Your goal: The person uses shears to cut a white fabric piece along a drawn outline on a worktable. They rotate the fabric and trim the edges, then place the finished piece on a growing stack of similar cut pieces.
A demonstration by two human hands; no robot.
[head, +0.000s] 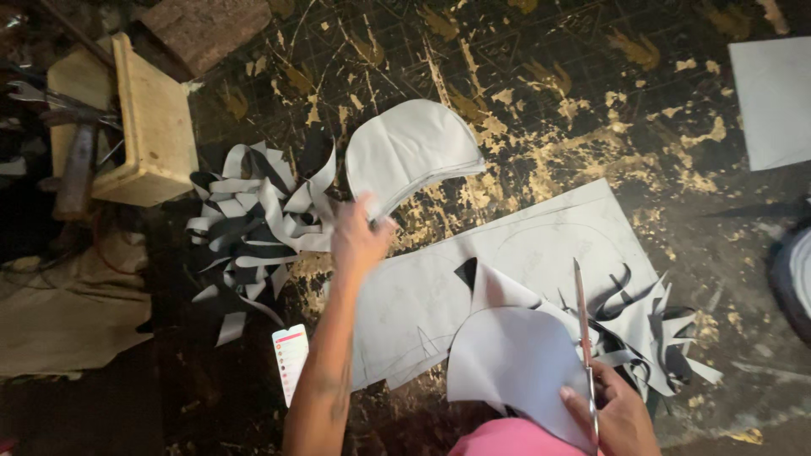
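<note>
My left hand [358,239] reaches forward and touches the near edge of a stack of curved, dome-shaped grey cut pieces [407,150]. Whether it grips the stack I cannot tell. My right hand [615,414] is at the bottom right, closed on a pair of scissors [583,321] whose blades point away from me. A rounded grey cut piece [514,359] lies just left of that hand, over a large grey sheet [507,270] with a drawn outline.
A heap of grey and black offcut strips [253,224] lies left of the stack, and more strips [646,325] right of the scissors. A wooden box [152,127] with tools stands far left. A phone [291,359] lies near my left forearm. Another grey sheet [773,101] is top right.
</note>
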